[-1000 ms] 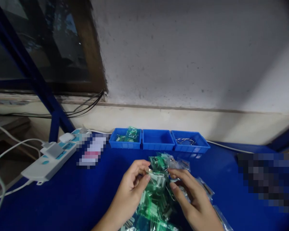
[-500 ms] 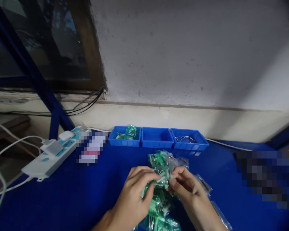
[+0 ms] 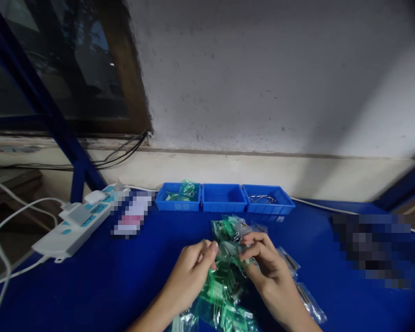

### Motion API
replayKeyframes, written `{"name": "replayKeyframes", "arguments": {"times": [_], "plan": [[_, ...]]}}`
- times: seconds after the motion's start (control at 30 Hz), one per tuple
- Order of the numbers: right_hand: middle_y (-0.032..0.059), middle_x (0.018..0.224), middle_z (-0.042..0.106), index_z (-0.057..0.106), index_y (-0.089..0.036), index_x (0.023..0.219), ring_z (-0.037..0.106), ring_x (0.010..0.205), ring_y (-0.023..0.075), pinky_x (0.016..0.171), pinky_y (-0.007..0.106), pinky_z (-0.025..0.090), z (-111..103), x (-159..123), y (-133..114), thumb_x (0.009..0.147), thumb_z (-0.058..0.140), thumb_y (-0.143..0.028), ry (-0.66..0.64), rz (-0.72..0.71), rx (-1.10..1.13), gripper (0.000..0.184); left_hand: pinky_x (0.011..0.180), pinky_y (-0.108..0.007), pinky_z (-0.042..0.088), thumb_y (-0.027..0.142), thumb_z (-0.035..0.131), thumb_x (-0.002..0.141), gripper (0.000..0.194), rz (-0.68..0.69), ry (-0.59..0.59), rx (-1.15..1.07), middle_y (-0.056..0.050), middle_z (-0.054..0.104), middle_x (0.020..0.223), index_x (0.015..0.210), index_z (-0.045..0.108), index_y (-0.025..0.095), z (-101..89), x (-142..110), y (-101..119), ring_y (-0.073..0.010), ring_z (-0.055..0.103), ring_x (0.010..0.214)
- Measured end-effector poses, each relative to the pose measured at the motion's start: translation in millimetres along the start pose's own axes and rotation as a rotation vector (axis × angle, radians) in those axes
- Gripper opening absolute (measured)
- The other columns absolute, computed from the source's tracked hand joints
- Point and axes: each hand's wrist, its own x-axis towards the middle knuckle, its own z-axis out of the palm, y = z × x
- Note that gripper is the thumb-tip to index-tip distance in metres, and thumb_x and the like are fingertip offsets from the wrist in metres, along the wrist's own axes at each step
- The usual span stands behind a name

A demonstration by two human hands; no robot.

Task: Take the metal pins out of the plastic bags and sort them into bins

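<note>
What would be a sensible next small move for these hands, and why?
Probably a slight lift of the small green bag with the right hand, towards the left blue box: the right fingertips are at the bag's edge, and that box holds similar green packets.

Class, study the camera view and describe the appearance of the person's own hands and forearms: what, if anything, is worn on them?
The left hand and right hand are both ungloved, each with slender fingers and a thumb. No ring, watch or bracelet can be seen. The visible forearms are uncovered, with no sleeve or cuff in view.
</note>
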Motion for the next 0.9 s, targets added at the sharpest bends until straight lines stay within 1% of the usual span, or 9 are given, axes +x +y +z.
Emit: {"name": "replayKeyframes", "arguments": {"times": [0.13,0.27,0.33,0.4,0.5,0.57,0.73,0.83,0.9], "plan": [[0.0064,0.111,0.042,0.062,-0.025,0.078,0.045,0.111,0.0243,0.090,0.040,0.038,2,-4,2,0.083,0.051,-0.020,-0.015,-0.104,-0.156,0.013,0.055,-0.021,0.034,0.044,0.041,0.090,0.032,0.001,-0.056,-0.121,0.002,0.050,0.066,0.082,0.055,0.016,1.7,2,-3,-0.0097,0.043,0.057],[0.0067,0.114,0.042,0.064,-0.027,0.088,0.042,0.115,0.0244,0.092,0.039,0.037,3,-6,1,0.084,0.050,-0.021,0.018,-0.129,-0.239,0.016,0.059,-0.021,0.037,0.033,0.048,0.088,0.016,0.108,0.024,-0.127,0.002,0.049,0.071,0.088,0.052,0.018,5.5,3,-8,-0.0111,0.046,0.064],[0.0070,0.113,0.045,0.065,-0.027,0.088,0.043,0.115,0.0249,0.094,0.038,0.035,3,-4,0,0.084,0.052,-0.027,0.024,-0.064,-0.225,0.013,0.057,-0.022,0.038,0.030,0.046,0.089,0.013,0.164,0.095,-0.070,0.002,0.049,0.071,0.085,0.051,0.018,5.7,3,-10,-0.0110,0.046,0.062],[0.0070,0.110,0.050,0.065,-0.026,0.090,0.047,0.110,0.0250,0.094,0.038,0.036,2,-2,-2,0.084,0.054,-0.036,-0.004,0.078,-0.137,0.016,0.059,-0.023,0.039,0.025,0.044,0.090,0.011,0.275,0.167,0.025,0.000,0.051,0.076,0.085,0.051,0.018,4.1,4,-13,-0.0114,0.049,0.065],[0.0059,0.097,0.058,0.063,-0.026,0.099,0.054,0.096,0.0227,0.090,0.036,0.039,0,0,-4,0.086,0.050,-0.048,-0.053,0.313,0.126,0.029,0.067,-0.024,0.043,0.015,0.045,0.089,0.010,0.479,0.208,0.127,-0.003,0.055,0.088,0.088,0.054,0.019,0.8,5,-16,-0.0130,0.054,0.077],[0.0046,0.088,0.059,0.061,-0.025,0.103,0.056,0.088,0.0213,0.086,0.036,0.041,0,1,-5,0.087,0.046,-0.052,-0.060,0.398,0.326,0.034,0.071,-0.025,0.045,0.011,0.046,0.087,0.013,0.555,0.210,0.139,-0.004,0.056,0.092,0.088,0.055,0.019,-0.2,5,-18,-0.0141,0.056,0.085],[0.0020,0.081,0.053,0.061,-0.023,0.101,0.054,0.080,0.0176,0.075,0.031,0.045,2,5,-6,0.083,0.054,-0.051,-0.015,0.485,0.588,0.034,0.073,-0.026,0.047,-0.001,0.047,0.080,0.023,0.664,0.203,0.183,-0.003,0.056,0.092,0.077,0.059,0.019,3.0,2,-18,-0.0129,0.058,0.084],[-0.0003,0.077,0.052,0.060,-0.023,0.105,0.050,0.073,0.0136,0.068,0.026,0.042,0,6,-6,0.078,0.063,-0.046,-0.006,0.494,0.562,0.035,0.072,-0.026,0.048,-0.005,0.046,0.075,0.027,0.740,0.146,0.242,-0.003,0.053,0.103,0.070,0.059,0.019,6.4,-2,-17,-0.0132,0.057,0.087],[-0.0010,0.076,0.053,0.060,-0.023,0.107,0.049,0.071,0.0125,0.066,0.024,0.040,-1,5,-7,0.075,0.068,-0.040,-0.083,0.474,0.497,0.038,0.075,-0.027,0.048,-0.006,0.046,0.073,0.028,0.764,0.129,0.279,-0.004,0.049,0.110,0.069,0.059,0.019,7.8,-4,-17,-0.0157,0.055,0.095]]}}
